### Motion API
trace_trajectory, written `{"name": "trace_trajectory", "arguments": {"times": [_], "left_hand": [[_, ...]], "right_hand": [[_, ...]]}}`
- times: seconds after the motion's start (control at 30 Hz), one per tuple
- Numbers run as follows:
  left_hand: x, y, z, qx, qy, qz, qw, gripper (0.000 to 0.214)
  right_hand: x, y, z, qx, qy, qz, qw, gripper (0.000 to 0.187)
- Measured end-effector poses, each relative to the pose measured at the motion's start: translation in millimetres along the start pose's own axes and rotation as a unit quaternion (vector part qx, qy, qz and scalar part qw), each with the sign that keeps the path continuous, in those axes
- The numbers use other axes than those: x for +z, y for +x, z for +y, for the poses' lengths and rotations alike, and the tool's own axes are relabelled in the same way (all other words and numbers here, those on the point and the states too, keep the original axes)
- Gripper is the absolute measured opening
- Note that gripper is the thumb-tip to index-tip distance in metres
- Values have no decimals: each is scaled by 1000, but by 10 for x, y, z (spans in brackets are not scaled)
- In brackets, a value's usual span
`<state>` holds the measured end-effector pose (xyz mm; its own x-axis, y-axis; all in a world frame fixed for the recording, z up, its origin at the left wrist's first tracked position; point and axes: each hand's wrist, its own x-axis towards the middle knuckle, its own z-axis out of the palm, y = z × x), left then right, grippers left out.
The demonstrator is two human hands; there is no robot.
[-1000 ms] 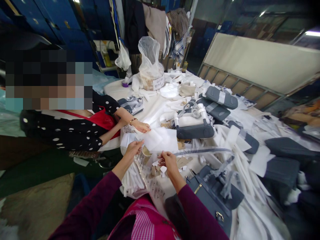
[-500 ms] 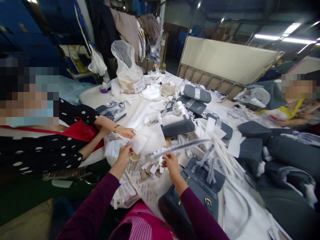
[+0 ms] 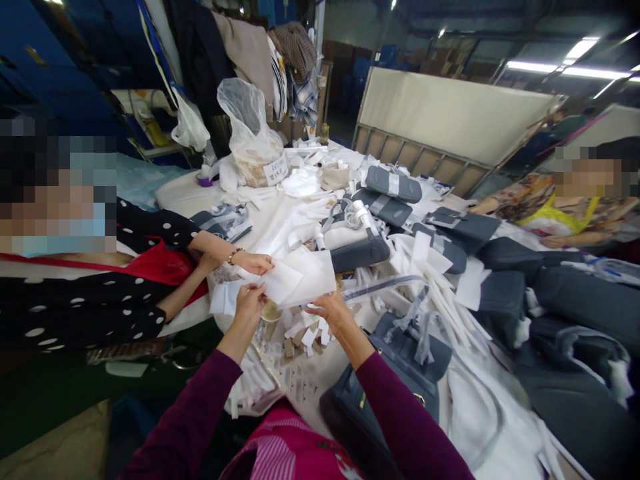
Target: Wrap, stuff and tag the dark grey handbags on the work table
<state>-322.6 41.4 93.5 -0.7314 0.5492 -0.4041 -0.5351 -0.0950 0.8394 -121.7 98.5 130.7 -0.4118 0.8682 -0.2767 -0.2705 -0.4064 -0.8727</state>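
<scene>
My left hand (image 3: 250, 303) is closed on the near left edge of a white sheet (image 3: 283, 283), thumb and fingers pinched together. Another white sheet (image 3: 317, 270) lies partly under it, reaching to the right. At that sheet's near right corner, my right hand (image 3: 334, 312) has its fingers closed over the edge. A co-worker's hand (image 3: 256, 264) touches the left side of the sheets, just beyond my left hand. Below the sheets lie small white and brown pieces (image 3: 305, 337) and a round cup (image 3: 271, 311). A dark grey bag (image 3: 390, 373) rests beside my right forearm.
Several dark grey bags (image 3: 585, 300) are piled at the right. White strips (image 3: 425, 293) and a long grey strap (image 3: 385, 287) cover the table's middle. A plastic sack (image 3: 255, 147) stands at the back. Co-workers are at the left and far right.
My right hand has moved up and left onto the sheet's edge. The sheets are spread a little farther right. At the far right, a co-worker's arm now reaches over a dark bag.
</scene>
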Motion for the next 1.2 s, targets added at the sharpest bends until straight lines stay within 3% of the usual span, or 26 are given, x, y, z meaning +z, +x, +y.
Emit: {"name": "trace_trajectory", "arguments": {"times": [0.2, 0.37, 0.43, 0.53, 0.57, 0.63, 0.73, 0.87, 0.93, 1.1, 1.2], "left_hand": [[65, -208, 216, 40, -30, -26, 998, 37], [-12, -392, 477, 89, -58, -56, 993, 40], [-46, -463, 499, 89, -62, -71, 992, 39], [-61, -569, 444, 73, -52, -80, 993, 40], [-56, -602, 418, 67, -49, -82, 993, 41], [-39, -664, 380, 62, -46, -85, 993, 40], [-20, -741, 372, 72, -36, -101, 992, 40], [-17, -825, 378, 94, -15, -103, 990, 47], [-5, -869, 350, 101, -3, -98, 990, 51], [122, -968, 205, 89, 45, -138, 985, 53], [265, -1057, 92, 77, 98, -172, 977, 51]], "right_hand": [[-51, 176, -46, -21, -124, 79, 989, 40], [-460, 137, -291, -63, -243, 152, 956, 38], [-609, 43, -407, -104, -362, 191, 907, 38], [-711, -93, -513, -166, -557, 174, 795, 32], [-727, -122, -532, -178, -591, 156, 771, 30], [-775, -157, -568, -196, -604, 151, 758, 26], [-960, -206, -645, -214, -543, 232, 778, 27], [-1346, -391, -701, -161, -334, 269, 889, 31], [-1503, -530, -683, -126, -228, 269, 927, 32], [-1700, -872, -648, -93, -114, 293, 945, 32], [-1761, -1082, -682, -82, -84, 245, 962, 32]]}}
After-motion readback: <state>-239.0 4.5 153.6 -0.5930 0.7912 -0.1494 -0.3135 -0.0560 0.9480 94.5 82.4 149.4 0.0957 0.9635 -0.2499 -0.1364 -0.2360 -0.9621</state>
